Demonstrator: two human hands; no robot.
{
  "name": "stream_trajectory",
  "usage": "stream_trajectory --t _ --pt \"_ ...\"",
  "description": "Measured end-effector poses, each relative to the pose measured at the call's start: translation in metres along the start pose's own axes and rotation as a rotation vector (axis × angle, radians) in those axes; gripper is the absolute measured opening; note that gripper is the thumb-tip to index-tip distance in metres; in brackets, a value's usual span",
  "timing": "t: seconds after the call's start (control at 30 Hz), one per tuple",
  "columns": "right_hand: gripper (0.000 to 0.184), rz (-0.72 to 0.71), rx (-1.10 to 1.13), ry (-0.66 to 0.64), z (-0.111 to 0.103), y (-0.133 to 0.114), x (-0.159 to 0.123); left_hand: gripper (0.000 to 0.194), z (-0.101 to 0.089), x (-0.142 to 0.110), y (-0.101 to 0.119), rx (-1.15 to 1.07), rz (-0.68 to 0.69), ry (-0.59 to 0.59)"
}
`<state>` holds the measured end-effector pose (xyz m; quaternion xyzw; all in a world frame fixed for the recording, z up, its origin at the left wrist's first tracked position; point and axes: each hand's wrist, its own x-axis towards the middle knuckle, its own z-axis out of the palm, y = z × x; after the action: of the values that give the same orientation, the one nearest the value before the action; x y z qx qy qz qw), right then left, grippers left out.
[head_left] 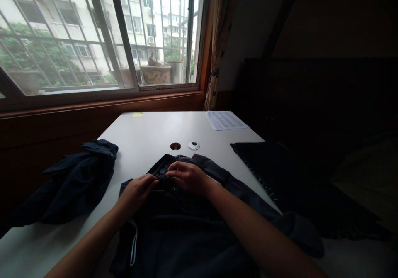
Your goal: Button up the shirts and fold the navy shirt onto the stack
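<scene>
A dark jacket [186, 236] lies spread over the near part of the white table [149, 130]. My left hand [137, 191] pinches its cloth near the collar, fingers closed on the left edge of the opening. A short way to the right, my right hand [188, 177] also has its fingertips closed on the collar cloth. Small round metal snaps or eyelets show just below that hand. A white cord [133, 242] hangs on the jacket's left side, and a sleeve [298, 228] stretches to the lower right. The fingertips partly hide the cloth between them.
Another dark blue garment [90, 178] lies over the table's left edge. A dark fringed cloth [280, 178] covers the right side. Printed papers [226, 120], a yellow note [137, 115], a cable hole [175, 146] and its white cover [194, 145] are farther back, before the barred window.
</scene>
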<state>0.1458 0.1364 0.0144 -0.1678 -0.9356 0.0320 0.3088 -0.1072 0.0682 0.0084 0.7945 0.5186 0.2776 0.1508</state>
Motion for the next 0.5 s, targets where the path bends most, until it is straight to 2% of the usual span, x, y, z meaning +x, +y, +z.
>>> stream_trajectory --t 0.13,0.27,0.5 --pt "0.018 0.009 0.035 -0.053 0.0035 -0.0013 0.0007 0.028 -0.0002 0.0004 0.0039 -0.022 -0.001 -0.001" --pt "0.011 0.023 0.061 -0.044 0.0052 0.0001 0.0009 0.029 -0.0013 0.0007 0.0078 -0.059 -0.027 -0.004" --pt "0.017 -0.009 0.057 -0.047 0.0044 -0.0014 0.0003 0.033 -0.0009 0.003 0.0094 -0.084 -0.135 -0.036"
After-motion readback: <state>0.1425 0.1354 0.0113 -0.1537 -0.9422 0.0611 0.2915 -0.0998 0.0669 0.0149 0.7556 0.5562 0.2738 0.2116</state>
